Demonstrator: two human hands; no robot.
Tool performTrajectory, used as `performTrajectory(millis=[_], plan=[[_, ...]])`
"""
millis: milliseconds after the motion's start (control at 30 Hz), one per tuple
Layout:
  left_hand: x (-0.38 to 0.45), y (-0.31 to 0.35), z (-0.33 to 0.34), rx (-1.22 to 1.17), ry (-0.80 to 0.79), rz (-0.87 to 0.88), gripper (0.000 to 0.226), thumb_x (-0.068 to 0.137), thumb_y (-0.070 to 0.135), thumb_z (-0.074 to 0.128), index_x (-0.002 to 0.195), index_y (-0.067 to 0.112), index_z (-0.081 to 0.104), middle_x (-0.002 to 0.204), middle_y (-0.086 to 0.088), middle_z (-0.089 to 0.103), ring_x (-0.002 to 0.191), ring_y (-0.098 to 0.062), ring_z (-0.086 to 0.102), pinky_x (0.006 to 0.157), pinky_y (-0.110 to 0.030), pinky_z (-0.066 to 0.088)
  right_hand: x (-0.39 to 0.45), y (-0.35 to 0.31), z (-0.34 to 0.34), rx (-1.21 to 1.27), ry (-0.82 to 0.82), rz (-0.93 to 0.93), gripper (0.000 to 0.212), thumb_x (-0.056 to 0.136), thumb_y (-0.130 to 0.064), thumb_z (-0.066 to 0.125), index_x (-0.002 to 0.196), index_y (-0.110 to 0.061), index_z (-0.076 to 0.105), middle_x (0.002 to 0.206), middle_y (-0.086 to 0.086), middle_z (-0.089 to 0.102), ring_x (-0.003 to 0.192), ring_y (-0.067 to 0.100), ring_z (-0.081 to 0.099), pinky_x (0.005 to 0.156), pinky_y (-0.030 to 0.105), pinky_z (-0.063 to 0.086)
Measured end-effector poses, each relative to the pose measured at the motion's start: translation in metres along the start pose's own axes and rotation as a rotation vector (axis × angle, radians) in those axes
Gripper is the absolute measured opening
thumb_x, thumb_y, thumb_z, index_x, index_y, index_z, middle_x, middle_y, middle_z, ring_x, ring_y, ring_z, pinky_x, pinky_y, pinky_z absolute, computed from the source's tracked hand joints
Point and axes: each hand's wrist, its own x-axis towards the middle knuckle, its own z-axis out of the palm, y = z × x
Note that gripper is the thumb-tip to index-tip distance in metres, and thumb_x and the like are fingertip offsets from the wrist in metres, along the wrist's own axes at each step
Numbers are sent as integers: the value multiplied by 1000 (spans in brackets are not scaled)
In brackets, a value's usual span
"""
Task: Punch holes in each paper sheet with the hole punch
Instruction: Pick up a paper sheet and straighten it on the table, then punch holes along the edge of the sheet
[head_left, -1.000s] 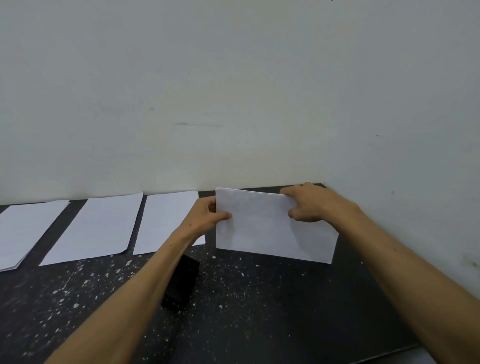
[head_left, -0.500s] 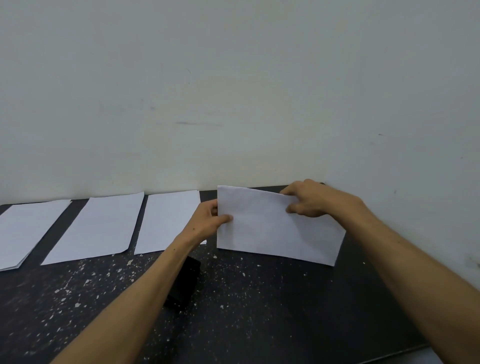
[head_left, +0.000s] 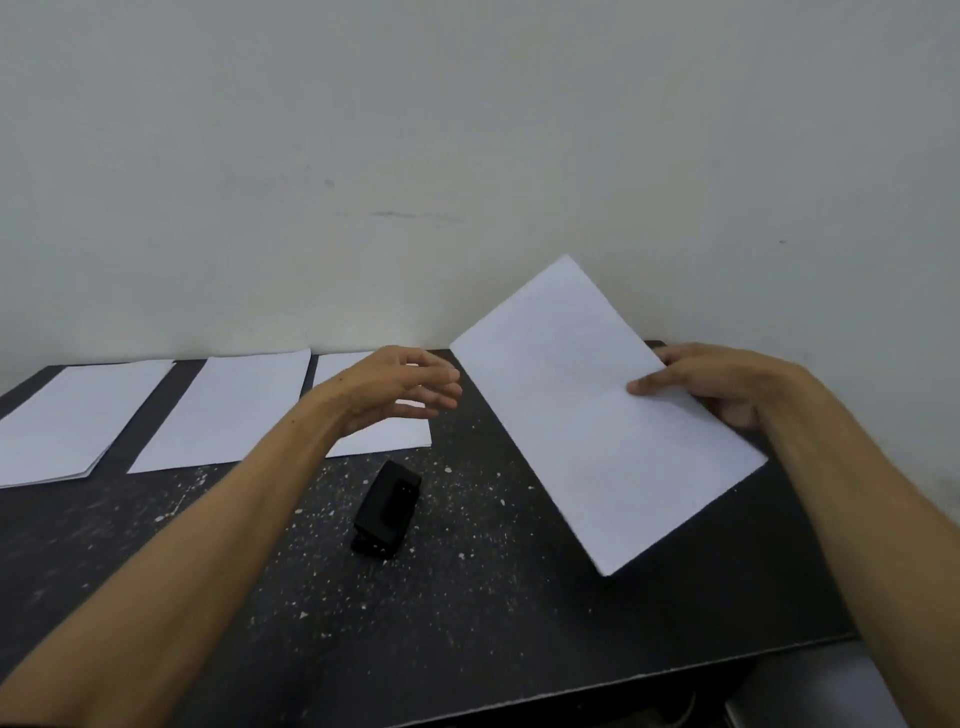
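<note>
From the head camera, the right hand (head_left: 727, 387) pinches a white paper sheet (head_left: 602, 415) at its right edge, thumb on the near face and fingers behind it, holding it tilted above the dark speckled table (head_left: 467, 597) with one corner pointing up against the pale wall (head_left: 467, 156) and the lowest corner hanging toward the near side. The left hand (head_left: 400, 389) hovers free just to the left of that sheet, fingers loosely spread and relaxed, gripping nothing and not touching the paper. The black hole punch (head_left: 387, 509) lies on the table below and between the two hands, nearer the left one, apart from both and clear of the held sheet. Three more sheets lie flat in a row along the wall side of the table: a far-left sheet (head_left: 78, 415), a middle sheet (head_left: 223, 410), and a third sheet (head_left: 384, 436) partly hidden under the left hand and wrist.
</note>
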Motion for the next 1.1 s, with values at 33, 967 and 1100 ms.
performTrajectory(millis=[33,967,1100], plan=[[-3,-5,1,-13,8,-20,36,92,31,75,118,6,67,111,-12,77,103,-26,75,99,-45,57,4,14,7,74,-3,26,39,92,-14,75,129,-19,67,120,14,77,111,40,73,100,63,54],[34,-77,80,950,292,-191,48,105,52,35,75,17,52,79,-4,62,57,-22,66,78,-39,60,39,102,64,561,150,222,19,97,-5,66,113,-16,69,110,17,76,101,41,71,77,53,58],[61,-73,87,912,309,-186,50,105,50,34,72,17,51,82,-6,66,64,-26,68,81,-43,60,48,102,55,539,182,233,15,97,-5,66,107,-16,68,105,15,75,97,39,71,73,52,57]])
